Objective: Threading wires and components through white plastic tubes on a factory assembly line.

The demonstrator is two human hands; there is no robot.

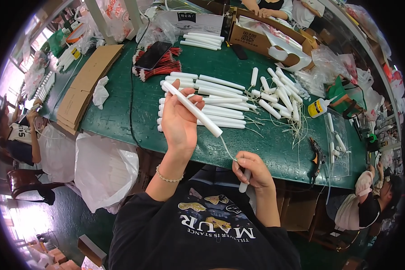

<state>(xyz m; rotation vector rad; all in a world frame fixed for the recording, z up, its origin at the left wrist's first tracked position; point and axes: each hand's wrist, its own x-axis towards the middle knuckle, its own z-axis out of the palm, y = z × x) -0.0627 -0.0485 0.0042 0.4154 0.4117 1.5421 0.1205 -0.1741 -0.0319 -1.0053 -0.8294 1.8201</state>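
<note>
White tube (202,118) mid-view, slanting from 10 o'clock to 4, held in the curled fingers of the left hand (180,128); its wire (226,146) runs toward 5 o'clock, where the right hand (255,169) grips a cylinder (244,181). Better keep that wire slack, well clear of the tubes (222,100) at 12 on the desk (274,139)
</note>
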